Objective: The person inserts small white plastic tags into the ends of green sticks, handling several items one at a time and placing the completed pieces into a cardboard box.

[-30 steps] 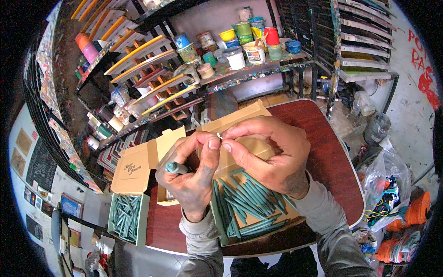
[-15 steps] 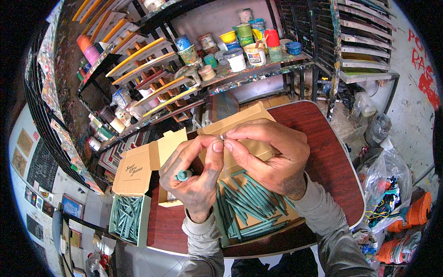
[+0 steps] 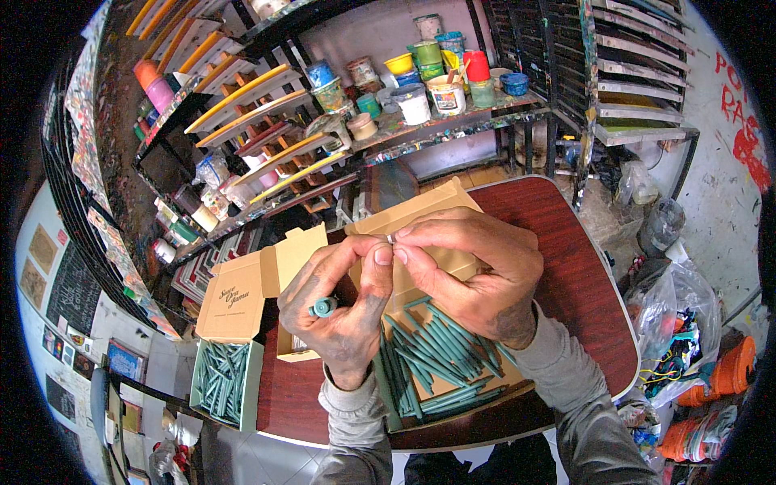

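Above the table, my left hand [image 3: 347, 323] and my right hand [image 3: 485, 267] meet at the fingertips. Both pinch a tiny pale, silvery piece [image 3: 391, 238] between thumb and forefinger; its exact kind is too small to make out. The curled fingers of my left hand also grip a green pen-like tube [image 3: 322, 307], of which only the round end shows. Below my hands, many slim green pen-like sticks [image 3: 440, 347] lie loosely in a wide cardboard box [image 3: 436, 208] with its lid raised. My hands partly hide that box.
Left on the dark red table [image 3: 566, 242], an open smaller box [image 3: 252, 396] is full of similar green sticks. Another cardboard box [image 3: 301, 250] stands between them. Behind is a shelf [image 3: 453, 125] with paint pots. Plastic bags [image 3: 679, 299] and orange containers [image 3: 723, 372] lie at right.
Hardly anything differs. The green tube's end in my left hand has shifted very slightly to the right; both hands keep their pinch on the tiny piece.
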The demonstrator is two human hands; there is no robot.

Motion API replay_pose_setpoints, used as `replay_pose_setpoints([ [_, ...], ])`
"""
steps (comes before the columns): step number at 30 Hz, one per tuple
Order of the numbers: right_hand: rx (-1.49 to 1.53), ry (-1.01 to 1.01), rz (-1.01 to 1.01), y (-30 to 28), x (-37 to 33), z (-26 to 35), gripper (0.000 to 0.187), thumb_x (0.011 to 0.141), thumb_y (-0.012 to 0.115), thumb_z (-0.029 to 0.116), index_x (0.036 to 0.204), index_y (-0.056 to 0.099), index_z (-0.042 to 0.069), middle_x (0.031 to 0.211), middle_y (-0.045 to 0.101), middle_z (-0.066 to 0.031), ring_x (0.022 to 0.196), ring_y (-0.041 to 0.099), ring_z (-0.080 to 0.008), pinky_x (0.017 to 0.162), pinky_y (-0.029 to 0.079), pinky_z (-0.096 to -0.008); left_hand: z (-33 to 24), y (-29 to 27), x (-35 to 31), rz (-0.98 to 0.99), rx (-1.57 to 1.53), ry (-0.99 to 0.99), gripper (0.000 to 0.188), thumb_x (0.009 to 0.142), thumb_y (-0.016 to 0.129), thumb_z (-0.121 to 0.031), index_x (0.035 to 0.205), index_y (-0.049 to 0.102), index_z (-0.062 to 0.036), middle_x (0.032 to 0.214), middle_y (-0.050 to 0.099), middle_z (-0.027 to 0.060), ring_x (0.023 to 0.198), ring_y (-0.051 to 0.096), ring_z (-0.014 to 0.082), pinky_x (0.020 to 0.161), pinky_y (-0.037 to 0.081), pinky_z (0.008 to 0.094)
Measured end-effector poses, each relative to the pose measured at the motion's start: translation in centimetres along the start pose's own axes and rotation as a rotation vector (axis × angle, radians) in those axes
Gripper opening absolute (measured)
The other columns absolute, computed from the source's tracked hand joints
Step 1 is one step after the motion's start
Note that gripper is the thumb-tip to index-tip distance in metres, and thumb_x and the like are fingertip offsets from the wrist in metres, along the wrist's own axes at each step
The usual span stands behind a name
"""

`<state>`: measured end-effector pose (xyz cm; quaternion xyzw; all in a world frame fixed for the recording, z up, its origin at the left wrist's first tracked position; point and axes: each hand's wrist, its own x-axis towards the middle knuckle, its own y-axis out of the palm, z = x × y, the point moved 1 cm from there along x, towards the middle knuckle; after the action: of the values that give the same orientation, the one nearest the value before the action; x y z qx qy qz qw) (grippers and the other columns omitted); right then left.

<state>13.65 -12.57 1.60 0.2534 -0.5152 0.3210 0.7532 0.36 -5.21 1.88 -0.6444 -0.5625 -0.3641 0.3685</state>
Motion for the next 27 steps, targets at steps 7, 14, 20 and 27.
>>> replay_pose_setpoints([
  [7,0.002,-0.013,0.006,0.01,0.01,-0.11,0.018,0.072,0.075,-0.006,0.088,0.068,0.0,0.084,0.071,-0.0123,0.078,0.071,-0.021,0.069,0.055,-0.0298,0.16,-0.24,-0.1,0.031,0.033,-0.027,0.012,0.075,0.079,-0.008,0.083,0.073,-0.0014,0.074,0.069,0.0056,0.06,0.054,0.0067,0.051,0.036,0.0207],
  [14,0.013,0.029,-0.005,0.18,-0.19,-0.14,0.018,0.073,0.075,-0.006,0.088,0.068,-0.001,0.083,0.071,-0.0119,0.077,0.07,-0.0191,0.067,0.055,-0.0287,0.74,0.12,-0.15,0.007,-0.002,0.02,0.012,0.075,0.079,-0.007,0.084,0.073,-0.0017,0.074,0.069,0.0051,0.056,0.049,0.0047,0.047,0.031,0.0201],
  [20,-0.017,-0.008,-0.004,0.25,-0.25,-0.32,0.018,0.073,0.075,-0.006,0.089,0.069,-0.001,0.083,0.071,-0.0126,0.078,0.071,-0.0201,0.068,0.055,-0.0291,0.67,-0.07,-0.31,0.015,0.019,-0.031,0.012,0.074,0.079,-0.006,0.084,0.074,-0.0026,0.073,0.068,0.0038,0.054,0.046,0.003,0.046,0.029,0.0195],
  [27,0.01,0.016,-0.007,0.35,-0.39,-0.43,0.019,0.072,0.075,-0.006,0.089,0.069,-0.001,0.084,0.071,-0.0132,0.079,0.071,-0.0219,0.069,0.056,-0.0299,0.79,-0.13,-0.27,0.019,0.047,-0.004,0.011,0.075,0.079,-0.007,0.084,0.074,-0.0033,0.073,0.068,0.0029,0.053,0.044,0.002,0.045,0.028,0.0191],
])
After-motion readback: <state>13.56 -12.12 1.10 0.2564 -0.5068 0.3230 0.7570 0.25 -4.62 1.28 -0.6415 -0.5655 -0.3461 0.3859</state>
